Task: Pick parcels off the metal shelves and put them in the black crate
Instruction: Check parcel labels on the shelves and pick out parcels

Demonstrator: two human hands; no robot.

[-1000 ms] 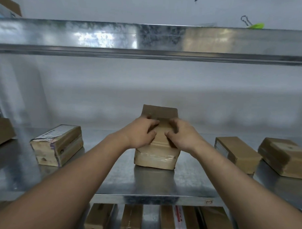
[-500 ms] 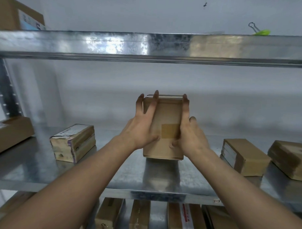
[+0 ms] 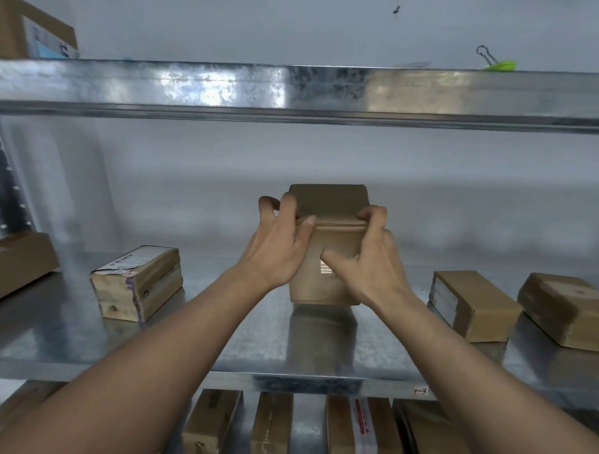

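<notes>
A: Where was the parcel [image 3: 325,261]?
B: Upright, mid-shelf [image 3: 219,343], base about at the metal.
A: Hands?
B: Left hand [image 3: 277,246] and right hand [image 3: 368,263] both gripped its sides, fingers curled over top.

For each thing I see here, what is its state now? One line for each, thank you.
Left hand: grips the middle parcel.
Right hand: grips the same parcel.
Middle parcel: upright, held in both hands.
Labelled parcel: lying on the shelf.
Binder clip: resting on the upper shelf.
</notes>
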